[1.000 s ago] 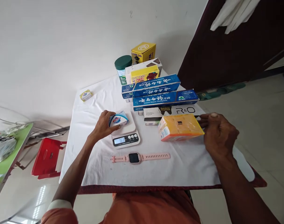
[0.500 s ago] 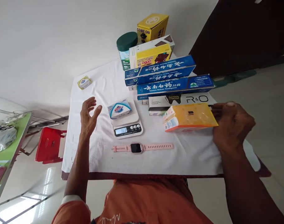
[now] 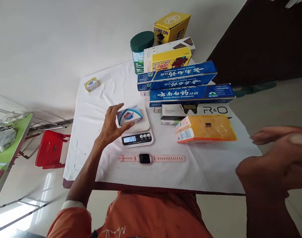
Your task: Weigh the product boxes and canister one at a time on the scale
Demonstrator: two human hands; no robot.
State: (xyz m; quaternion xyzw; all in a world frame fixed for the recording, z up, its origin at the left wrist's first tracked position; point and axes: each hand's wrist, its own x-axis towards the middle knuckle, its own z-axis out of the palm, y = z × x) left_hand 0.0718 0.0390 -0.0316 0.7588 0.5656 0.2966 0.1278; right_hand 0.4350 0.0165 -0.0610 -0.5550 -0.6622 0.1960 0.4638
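Note:
My left hand [image 3: 112,127] is at the left end of a white and blue soap box [image 3: 130,115], its thumb in front and fingers behind, spread apart. I cannot tell how firmly it touches the box. The soap box lies on a small white digital scale [image 3: 148,133] with a lit display. On the right, my right hand [image 3: 277,155] is partly blurred, fingers stretched out and holding nothing. It is apart from an orange plastic-wrapped pack [image 3: 207,129]. A pink-strapped smartwatch [image 3: 144,158] lies in front of the scale.
Blue toothpaste boxes [image 3: 193,94], a black-and-white box [image 3: 175,112], yellow boxes [image 3: 172,26] and a green-lidded jar [image 3: 142,41] stand behind on the white cloth [image 3: 170,178]. A small yellow soap box [image 3: 92,84] lies back left. A red chair [image 3: 52,148] stands left of the table.
My left hand has moved right and closer to the soap box on the scale. My right hand has withdrawn right, away from the orange pack. The scale's display reads differently.

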